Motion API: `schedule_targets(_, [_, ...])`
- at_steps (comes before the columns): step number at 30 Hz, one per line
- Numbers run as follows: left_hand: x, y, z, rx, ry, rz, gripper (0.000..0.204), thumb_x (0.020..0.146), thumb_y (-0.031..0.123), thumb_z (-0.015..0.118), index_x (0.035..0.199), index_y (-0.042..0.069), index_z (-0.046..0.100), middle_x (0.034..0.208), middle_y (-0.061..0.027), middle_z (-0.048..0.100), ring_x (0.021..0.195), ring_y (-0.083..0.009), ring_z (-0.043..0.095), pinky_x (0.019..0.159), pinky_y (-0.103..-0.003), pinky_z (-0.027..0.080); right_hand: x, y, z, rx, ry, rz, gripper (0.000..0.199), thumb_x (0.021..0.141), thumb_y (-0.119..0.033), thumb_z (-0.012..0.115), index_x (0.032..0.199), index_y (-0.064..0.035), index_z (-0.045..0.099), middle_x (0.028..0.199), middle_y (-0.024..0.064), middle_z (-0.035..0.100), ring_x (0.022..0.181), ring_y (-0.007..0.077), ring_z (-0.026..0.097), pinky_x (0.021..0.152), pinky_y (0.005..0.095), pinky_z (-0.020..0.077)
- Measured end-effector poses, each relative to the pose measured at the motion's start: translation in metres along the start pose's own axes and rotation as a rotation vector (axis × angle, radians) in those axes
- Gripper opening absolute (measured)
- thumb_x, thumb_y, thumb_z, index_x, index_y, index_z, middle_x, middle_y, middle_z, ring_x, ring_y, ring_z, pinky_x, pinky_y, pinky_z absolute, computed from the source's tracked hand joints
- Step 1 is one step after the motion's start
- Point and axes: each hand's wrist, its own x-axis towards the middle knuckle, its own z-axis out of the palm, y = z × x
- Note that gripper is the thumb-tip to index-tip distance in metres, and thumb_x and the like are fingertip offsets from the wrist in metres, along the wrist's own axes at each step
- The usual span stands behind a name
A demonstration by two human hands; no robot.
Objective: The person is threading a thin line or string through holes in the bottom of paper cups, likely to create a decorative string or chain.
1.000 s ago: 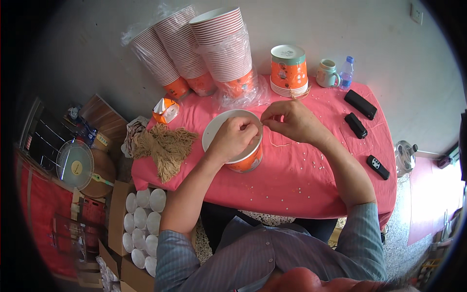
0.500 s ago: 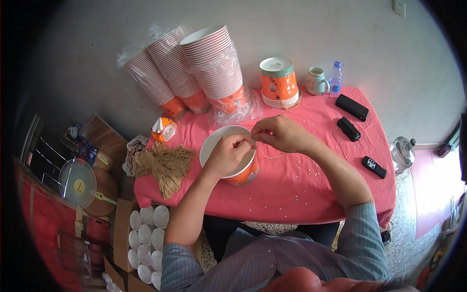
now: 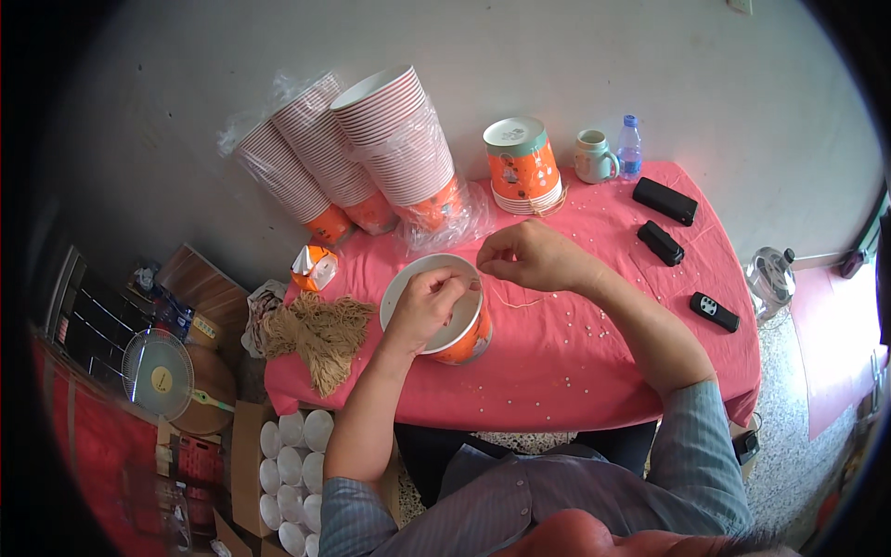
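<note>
Above the mouth of an orange-and-white paper bucket (image 3: 464,345), my left hand (image 3: 430,302) is closed, thumb and fingertips together. What those fingers hold is too small to make out. Just beyond the bucket's right rim, my right hand (image 3: 534,258) pinches at about the same height, its fingertips close to the left ones. A thin pale string (image 3: 512,304) runs down from near the right fingertips and curves over the pink tablecloth; its upper end is hard to see. Left of the bucket lies a bundle of tan strings (image 3: 320,334).
Tall stacks of paper buckets (image 3: 394,139) in plastic wrap stand at the back left. Behind are an upturned bucket stack (image 3: 522,167), a mug (image 3: 594,158) and a bottle (image 3: 629,148). Small white beads (image 3: 594,327) lie scattered. A remote (image 3: 714,312) sits right; a carton of white cups (image 3: 290,464) stands lower left.
My hands have drawn slightly apart, and the left fingers have loosened and lifted a little from their tight curl. The whole view has shifted a little with my head.
</note>
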Motion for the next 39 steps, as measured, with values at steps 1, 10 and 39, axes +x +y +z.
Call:
schedule_targets(1, [0.001, -0.003, 0.0, -0.02, 0.008, 0.014, 0.023, 0.106, 0.016, 0.064, 0.11, 0.003, 0.083, 0.081, 0.0042, 0.069, 0.06, -0.0017, 0.05, 0.053, -0.023, 0.039, 0.0, -0.001, -0.002, 0.001, -0.002, -0.002, 0.016, 0.096, -0.009, 0.077, 0.109, -0.0013, 0.081, 0.095, 0.0119, 0.082, 0.082, 0.0225, 0.077, 0.079, 0.0366, 0.0619])
schedule_targets(10, [0.002, -0.006, 0.0, -0.056, -0.009, 0.023, 0.023, 0.105, 0.012, 0.062, 0.108, 0.003, 0.082, 0.078, 0.0051, 0.065, 0.058, -0.0011, 0.047, 0.051, -0.022, 0.036, 0.0, -0.003, 0.002, -0.006, -0.043, 0.057, 0.015, 0.091, -0.017, 0.079, 0.099, -0.0058, 0.084, 0.088, 0.013, 0.081, 0.079, 0.0283, 0.078, 0.076, 0.0416, 0.0616])
schedule_targets(39, [-0.001, 0.001, -0.003, -0.165, -0.021, -0.004, 0.026, 0.109, 0.024, 0.068, 0.105, 0.003, 0.082, 0.076, 0.0088, 0.061, 0.06, -0.0005, 0.049, 0.055, -0.02, 0.038, 0.0, 0.009, 0.006, 0.01, -0.051, 0.014, 0.014, 0.09, -0.009, 0.078, 0.102, -0.0044, 0.084, 0.087, 0.0092, 0.081, 0.075, 0.0189, 0.075, 0.072, 0.0355, 0.0609])
